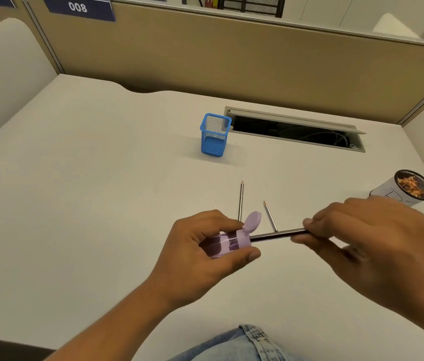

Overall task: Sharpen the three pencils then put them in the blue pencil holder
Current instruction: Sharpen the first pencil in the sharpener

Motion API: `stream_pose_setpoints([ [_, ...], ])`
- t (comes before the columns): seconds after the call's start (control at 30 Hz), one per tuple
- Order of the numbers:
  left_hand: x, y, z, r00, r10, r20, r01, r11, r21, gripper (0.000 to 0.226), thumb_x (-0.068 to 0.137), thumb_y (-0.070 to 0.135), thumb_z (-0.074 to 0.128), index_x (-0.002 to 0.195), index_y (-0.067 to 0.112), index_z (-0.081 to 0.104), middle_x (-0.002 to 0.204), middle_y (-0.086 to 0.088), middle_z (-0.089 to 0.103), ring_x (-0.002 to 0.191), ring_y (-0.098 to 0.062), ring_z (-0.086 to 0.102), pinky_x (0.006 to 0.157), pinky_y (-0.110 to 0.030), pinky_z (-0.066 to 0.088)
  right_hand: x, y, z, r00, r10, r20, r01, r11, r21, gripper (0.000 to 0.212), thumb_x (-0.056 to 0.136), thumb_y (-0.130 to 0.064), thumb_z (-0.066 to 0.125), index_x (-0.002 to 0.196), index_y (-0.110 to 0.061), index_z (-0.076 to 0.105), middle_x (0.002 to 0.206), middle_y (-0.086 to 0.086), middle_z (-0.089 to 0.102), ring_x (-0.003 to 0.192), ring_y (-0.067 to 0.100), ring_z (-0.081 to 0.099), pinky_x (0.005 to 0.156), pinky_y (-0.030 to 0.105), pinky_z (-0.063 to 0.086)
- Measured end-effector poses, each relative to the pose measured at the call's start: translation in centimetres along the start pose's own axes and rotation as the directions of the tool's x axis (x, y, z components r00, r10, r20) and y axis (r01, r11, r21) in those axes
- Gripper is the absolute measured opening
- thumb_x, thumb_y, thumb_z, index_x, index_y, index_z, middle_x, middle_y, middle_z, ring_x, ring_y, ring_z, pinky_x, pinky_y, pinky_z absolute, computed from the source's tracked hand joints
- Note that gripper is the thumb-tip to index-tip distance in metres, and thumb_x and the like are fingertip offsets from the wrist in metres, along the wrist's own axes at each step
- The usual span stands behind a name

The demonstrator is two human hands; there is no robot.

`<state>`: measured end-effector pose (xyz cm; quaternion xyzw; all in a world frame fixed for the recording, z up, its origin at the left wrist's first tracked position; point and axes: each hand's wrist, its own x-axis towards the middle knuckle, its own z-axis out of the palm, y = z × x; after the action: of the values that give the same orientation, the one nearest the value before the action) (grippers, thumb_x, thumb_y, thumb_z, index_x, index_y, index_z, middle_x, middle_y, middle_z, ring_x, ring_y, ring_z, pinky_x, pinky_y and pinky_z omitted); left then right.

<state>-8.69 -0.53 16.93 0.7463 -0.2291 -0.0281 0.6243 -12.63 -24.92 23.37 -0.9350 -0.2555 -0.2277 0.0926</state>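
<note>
Left hand (195, 252) grips sharpener (227, 243), right hand (367, 230) the pencil (278, 235) — sign (78, 7) reads "008".

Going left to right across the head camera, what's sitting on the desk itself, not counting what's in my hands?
Holder → longer pencil → shorter pencil → cup of shavings. The cable slot spans several of these, so it is left out.

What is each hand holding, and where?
The left hand grips the purple sharpener round its body. The right hand pinches the pencil near its back end.
</note>
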Motion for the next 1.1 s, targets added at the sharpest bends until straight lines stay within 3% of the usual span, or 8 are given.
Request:
stream_pose_setpoints([
  [0.07,0.2,0.0,-0.2,0.993,0.114,-0.006,-0.113,0.989,0.093,0.022,0.075,0.033,0.083,0.091,0.019,0.076,0.08,0.016,0.068,0.068,-0.007,0.06,0.061,-0.008,0.041,0.4,-0.5,0.0,0.968,0.216,0.125,-0.229,0.967,0.108,0.034,0.085,-0.057,0.065,0.067,-0.028,0.065,0.064,-0.014,0.071,0.047,0.011,0.059,0.045,0.026,0.042],
  [0.23,0.2,-0.8,-0.4,0.957,0.259,0.134,-0.287,0.919,0.271,0.026,0.077,0.029,0.084,0.097,0.014,0.076,0.084,0.017,0.064,0.071,0.003,0.054,0.06,-0.008,0.038,0.5,-0.2,0.7,0.535,0.476,0.698,-0.823,0.478,0.305,0.043,0.062,-0.062,0.072,0.065,-0.021,0.061,0.048,-0.011,0.055,0.039,0.006,0.035,0.041,0.016,0.03],
  [0.47,0.3,-1.1,-0.3,0.996,-0.06,0.07,0.056,0.997,0.062,0.02,0.073,0.042,0.081,0.086,0.028,0.077,0.075,0.016,0.068,0.064,-0.004,0.06,0.058,-0.008,0.041,-0.3,1.1,0.6,0.969,0.075,0.237,-0.107,0.986,0.128,0.023,0.088,-0.05,0.063,0.086,-0.028,0.069,0.074,-0.015,0.066,0.054,0.009,0.058,0.042,0.029,0.046],
  [0.57,0.2,-1.0,0.2,0.995,-0.091,0.037,0.091,0.996,-0.014,0.021,0.072,0.042,0.082,0.086,0.026,0.078,0.075,0.012,0.069,0.064,-0.004,0.059,0.06,-0.012,0.043,-0.1,1.6,1.1,0.985,-0.101,0.14,0.106,0.994,-0.032,0.028,0.09,-0.038,0.066,0.075,-0.014,0.071,0.061,0.0,0.064,0.046,0.028,0.056,0.037,0.032,0.041],
  [0.67,0.4,-1.3,0.3,0.998,0.064,-0.002,-0.063,0.993,0.098,0.021,0.075,0.036,0.082,0.09,0.023,0.077,0.077,0.017,0.068,0.065,-0.002,0.058,0.06,-0.007,0.04,0.7,1.1,1.0,0.965,0.086,0.247,-0.098,0.994,0.039,0.031,0.089,-0.053,0.06,0.071,-0.027,0.056,0.057,-0.009,0.062,0.045,0.015,0.054,0.037,0.028,0.039],
  [0.83,0.2,-1.9,0.4,0.96,0.264,0.092,-0.279,0.919,0.277,0.027,0.081,0.034,0.081,0.096,0.012,0.076,0.082,0.009,0.068,0.071,0.001,0.053,0.06,-0.01,0.041,1.9,1.7,1.1,0.502,0.36,0.786,-0.811,0.512,0.283,0.037,0.077,-0.047,0.076,0.06,-0.023,0.055,0.046,-0.01,0.047,0.043,0.008,0.033,0.042,0.016,0.029],
  [1.0,0.5,-1.5,0.1,0.995,0.094,0.014,-0.095,0.987,0.128,0.022,0.078,0.036,0.081,0.093,0.022,0.076,0.079,0.025,0.063,0.066,-0.002,0.058,0.059,-0.006,0.039,1.6,1.7,0.1,0.858,0.19,0.477,-0.26,0.962,0.086,0.022,0.084,-0.062,0.054,0.087,-0.04,0.059,0.07,-0.026,0.059,0.059,-0.003,0.054,0.044,0.012,0.035],
  [1.1,0.3,-1.2,0.4,1.0,0.017,-0.026,-0.016,0.999,0.052,0.025,0.076,0.041,0.079,0.091,0.022,0.077,0.077,0.016,0.069,0.065,-0.007,0.059,0.058,-0.009,0.041,1.6,2.0,0.1,0.952,-0.127,0.28,0.135,0.991,-0.012,0.03,0.097,-0.039,0.054,0.081,-0.016,0.066,0.069,-0.007,0.061,0.053,0.018,0.054,0.039,0.032,0.04],
])
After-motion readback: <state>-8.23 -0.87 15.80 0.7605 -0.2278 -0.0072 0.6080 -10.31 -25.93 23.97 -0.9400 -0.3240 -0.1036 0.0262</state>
